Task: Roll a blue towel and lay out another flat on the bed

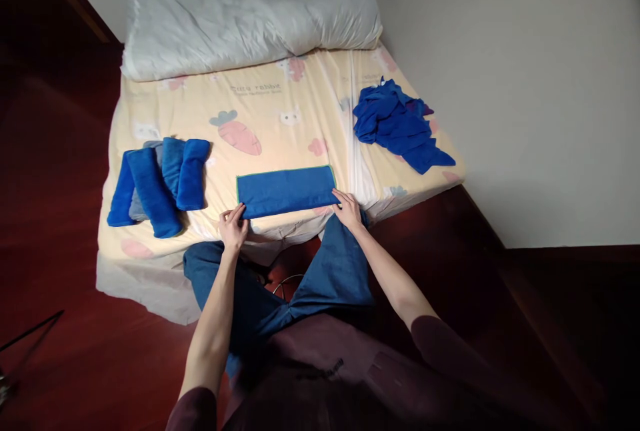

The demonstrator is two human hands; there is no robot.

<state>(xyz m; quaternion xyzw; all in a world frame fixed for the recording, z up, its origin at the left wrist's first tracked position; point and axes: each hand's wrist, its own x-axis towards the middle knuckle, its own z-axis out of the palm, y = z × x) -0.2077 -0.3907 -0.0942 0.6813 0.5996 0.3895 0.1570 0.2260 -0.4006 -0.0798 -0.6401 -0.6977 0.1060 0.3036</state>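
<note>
Pinching its near corners, your left hand (pixel 233 225) and right hand (pixel 347 209) hold the folded blue microfibre cloth (pixel 286 191); long axis nine-to-three, equally near both.

On the left of the yellow carrot-print bedsheet (pixel 310 87) we see a cluster of rolled blue towels (pixel 160 187), one grey among them; near the right edge lies a loose heap of blue cloths (pixel 397 125); a crumpled pale grey pillow (pixel 240 11) spans the far end; dark red wooden floor (pixel 50 271) lies beside the bed.
</note>
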